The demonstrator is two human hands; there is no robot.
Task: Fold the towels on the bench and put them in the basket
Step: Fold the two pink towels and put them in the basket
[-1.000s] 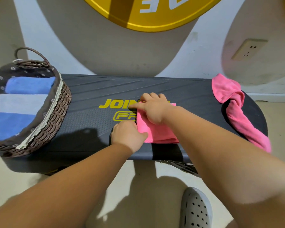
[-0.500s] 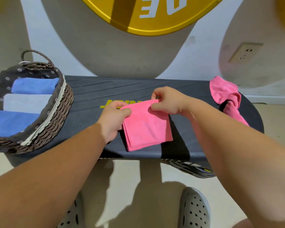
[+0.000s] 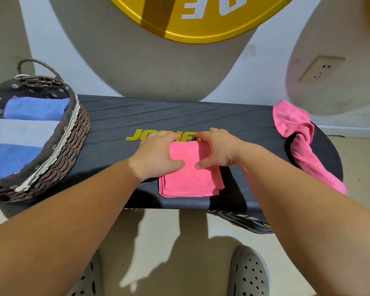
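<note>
A folded pink towel (image 3: 190,178) lies as a small square near the front edge of the black bench (image 3: 120,124). My left hand (image 3: 158,154) grips its upper left part, thumb on top of the cloth. My right hand (image 3: 218,150) grips the upper right part, thumb pressed onto the cloth too. A second pink towel (image 3: 297,135), unfolded and crumpled, lies on the bench's right end and hangs over the edge. The woven basket (image 3: 62,159) stands on the left end and holds two blue towels and a pale one.
The wall rises right behind the bench, with a socket (image 3: 320,69) at the upper right and a yellow round sign (image 3: 201,20) above. My two grey clogs (image 3: 248,274) stand on the floor in front of the bench.
The pink towel was held up between both hands half a second ago. Now it lies flat on the bench as a smaller square, with both hands closer together on its far part.
</note>
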